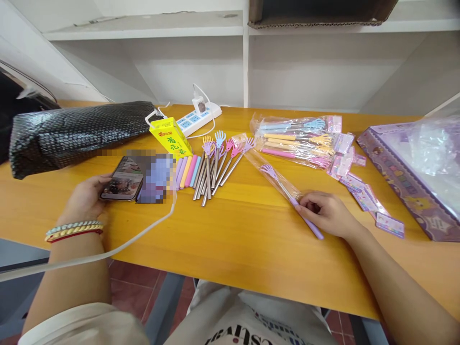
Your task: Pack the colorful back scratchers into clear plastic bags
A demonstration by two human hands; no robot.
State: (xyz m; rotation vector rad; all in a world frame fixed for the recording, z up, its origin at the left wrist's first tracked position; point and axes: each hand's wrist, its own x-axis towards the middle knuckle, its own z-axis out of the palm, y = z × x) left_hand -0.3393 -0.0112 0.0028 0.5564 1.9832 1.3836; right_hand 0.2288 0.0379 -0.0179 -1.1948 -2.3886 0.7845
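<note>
My right hand point(325, 211) pinches the handle of a purple hand-shaped back scratcher point(311, 225); its head and metal rod lie inside a clear plastic sleeve point(257, 163). At the left, my left hand point(84, 196) grips the near left edge of a smartphone point(122, 187) with a lit screen; some fingers are hidden. Between my hands lie several metal rods with coloured hand-shaped heads point(208, 177). Beside them is a row of pastel handles point(187, 171). Bagged back scratchers point(287, 139) are piled farther back, with small printed cards point(359, 191) to their right.
A yellow drink carton point(170, 139) stands ahead of the phone, near a white power strip point(196, 122). Black bubble wrap point(79, 136) covers a long bundle at back left. A purple printed box point(398, 184) sits at the right. A white cable point(143, 232) crosses above my left forearm.
</note>
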